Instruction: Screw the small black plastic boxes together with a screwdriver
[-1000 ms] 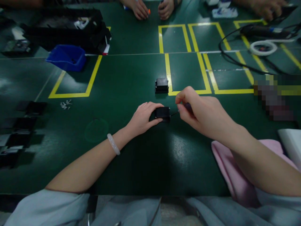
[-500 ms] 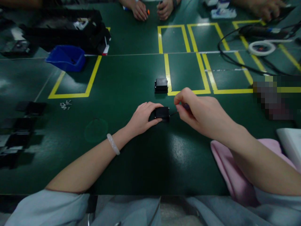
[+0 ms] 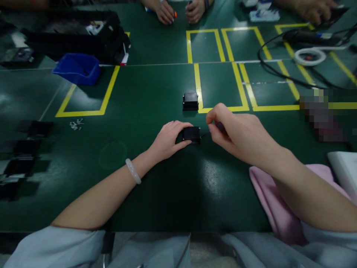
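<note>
My left hand (image 3: 169, 139) pinches a small black box-shaped part (image 3: 192, 133) between thumb and fingers, against the green table. Small bright screws show at the part's sides. My right hand (image 3: 237, 130) is closed around a screwdriver (image 3: 205, 134); its thin dark shaft points left and meets the part's right side, while most of the handle is hidden in my fingers. Just beyond the held part stands a second black box-shaped part (image 3: 190, 101) of similar look, beside a yellow tape line.
Loose screws (image 3: 76, 124) lie to the left, near several black parts (image 3: 26, 149). A blue bin (image 3: 78, 69) stands before a black crate (image 3: 75, 35). A pink cloth (image 3: 267, 190) lies under my right forearm. Cables (image 3: 262, 63) and another person's hands (image 3: 193, 11) are farther back.
Almost nothing differs; the whole view has shifted very slightly left. Both hands keep their hold on the black part and the screwdriver.
</note>
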Action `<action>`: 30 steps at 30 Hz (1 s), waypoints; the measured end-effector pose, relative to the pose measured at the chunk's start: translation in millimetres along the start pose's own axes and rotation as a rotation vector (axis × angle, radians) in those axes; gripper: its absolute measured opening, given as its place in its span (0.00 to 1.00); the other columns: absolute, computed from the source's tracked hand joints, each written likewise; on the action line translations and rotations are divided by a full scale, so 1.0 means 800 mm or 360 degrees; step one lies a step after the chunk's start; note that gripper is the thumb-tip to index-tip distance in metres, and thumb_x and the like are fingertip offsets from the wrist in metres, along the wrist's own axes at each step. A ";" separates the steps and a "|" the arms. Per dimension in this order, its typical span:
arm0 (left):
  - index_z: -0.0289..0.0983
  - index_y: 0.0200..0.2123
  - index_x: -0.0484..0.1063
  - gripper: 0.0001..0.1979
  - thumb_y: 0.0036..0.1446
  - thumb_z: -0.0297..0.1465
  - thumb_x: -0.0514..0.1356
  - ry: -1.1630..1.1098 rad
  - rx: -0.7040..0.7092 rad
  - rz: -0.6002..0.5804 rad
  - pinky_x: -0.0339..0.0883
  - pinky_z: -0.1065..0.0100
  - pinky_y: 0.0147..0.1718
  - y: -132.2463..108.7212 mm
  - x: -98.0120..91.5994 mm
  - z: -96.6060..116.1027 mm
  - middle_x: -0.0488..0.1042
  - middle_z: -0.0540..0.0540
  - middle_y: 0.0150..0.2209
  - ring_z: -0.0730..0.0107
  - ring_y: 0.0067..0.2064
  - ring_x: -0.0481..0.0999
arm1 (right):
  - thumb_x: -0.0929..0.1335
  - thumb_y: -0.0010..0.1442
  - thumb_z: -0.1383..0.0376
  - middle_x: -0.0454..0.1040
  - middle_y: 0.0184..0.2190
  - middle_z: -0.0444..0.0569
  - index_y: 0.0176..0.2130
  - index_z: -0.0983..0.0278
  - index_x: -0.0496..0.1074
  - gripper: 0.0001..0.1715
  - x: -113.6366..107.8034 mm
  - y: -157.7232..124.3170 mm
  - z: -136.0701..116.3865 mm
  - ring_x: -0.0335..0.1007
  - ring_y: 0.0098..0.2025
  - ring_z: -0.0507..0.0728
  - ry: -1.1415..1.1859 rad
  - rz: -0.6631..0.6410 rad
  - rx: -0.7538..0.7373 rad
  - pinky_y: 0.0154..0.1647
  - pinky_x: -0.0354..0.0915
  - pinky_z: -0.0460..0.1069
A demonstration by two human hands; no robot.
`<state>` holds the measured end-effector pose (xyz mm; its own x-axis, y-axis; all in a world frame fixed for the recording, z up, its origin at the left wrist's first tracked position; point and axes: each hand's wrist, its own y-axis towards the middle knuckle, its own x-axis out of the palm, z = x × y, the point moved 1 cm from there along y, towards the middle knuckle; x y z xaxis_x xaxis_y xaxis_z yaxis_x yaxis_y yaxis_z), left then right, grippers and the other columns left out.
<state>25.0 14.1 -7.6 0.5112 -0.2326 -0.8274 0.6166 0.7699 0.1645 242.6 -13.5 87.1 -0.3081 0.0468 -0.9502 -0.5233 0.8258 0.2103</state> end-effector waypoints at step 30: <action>0.39 0.56 0.64 0.19 0.65 0.37 0.59 -0.0007 -0.0047 -0.0019 0.62 0.55 0.57 0.001 0.000 0.001 0.73 0.43 0.53 0.57 0.55 0.71 | 0.57 0.69 0.58 0.72 0.25 0.44 0.42 0.64 0.65 0.14 0.001 0.001 -0.004 0.66 0.23 0.51 -0.0061 -0.0061 0.0078 0.24 0.49 0.46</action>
<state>25.8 14.0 -7.1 0.5066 -0.2446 -0.8268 0.6049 0.7842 0.1386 239.4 -14.2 86.9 -0.2574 0.0354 -0.9657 -0.4941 0.8540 0.1630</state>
